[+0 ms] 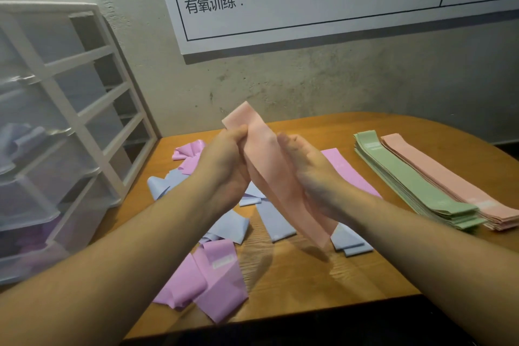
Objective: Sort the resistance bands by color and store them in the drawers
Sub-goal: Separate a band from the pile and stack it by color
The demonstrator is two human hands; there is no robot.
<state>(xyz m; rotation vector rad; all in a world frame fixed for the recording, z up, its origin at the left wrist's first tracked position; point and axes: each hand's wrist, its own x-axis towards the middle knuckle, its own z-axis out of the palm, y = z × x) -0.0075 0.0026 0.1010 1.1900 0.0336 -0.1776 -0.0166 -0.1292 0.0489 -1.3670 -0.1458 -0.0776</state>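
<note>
A white drawer unit (56,126) with clear drawers stands at the left, against a rough grey wall (309,84). Blue bands show dimly through one middle drawer (19,146) and purple ones through a lower drawer (28,236). A white board (309,0) with black lines and printed characters hangs on the wall above. The wooden table (295,284) has a rounded far edge and touches the drawer unit at its left side.

Loose purple bands (207,284) lie crumpled near the front of the table, with more purple ones (188,153) farther back behind the left hand. Blue bands (269,216) are scattered between them, partly under the arms. One purple band (345,168) lies flat just right of the hands. Further right sit two neat stacks side by side and touching: a green stack (412,185) and a pink stack (449,182).

Above the middle of the table both hands hold up one pink band (269,177), which runs slantwise from upper left to lower right. The left hand (224,163) has its fingers curled round the band near the upper end, gripping it. The right hand (309,168) is blurred; its fingers lie against the band's right edge, and I cannot tell whether they grip it or only press on it.
</note>
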